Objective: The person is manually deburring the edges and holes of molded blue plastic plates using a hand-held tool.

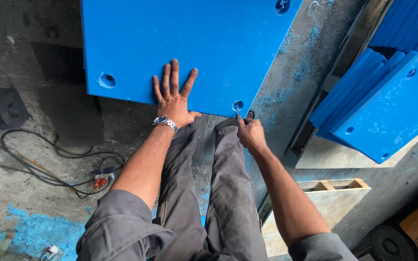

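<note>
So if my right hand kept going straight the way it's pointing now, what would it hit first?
Your right hand points up and slightly left at the countersunk hole in the near corner of the big blue panel. It would probably meet that hole's rim first; something small seems pinched in the fingers, too small to identify.

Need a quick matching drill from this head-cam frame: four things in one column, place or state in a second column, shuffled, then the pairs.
Things
1. left hand
2. right hand
3. stack of blue panels
4. black cables

Places or states
A. looped on the grey floor, left of the legs
B. spread flat on the big blue panel
C. leaning at the right, over a wooden crate
D. closed around a small tool at the panel's corner hole

Pairs: 1-B, 2-D, 3-C, 4-A
</note>
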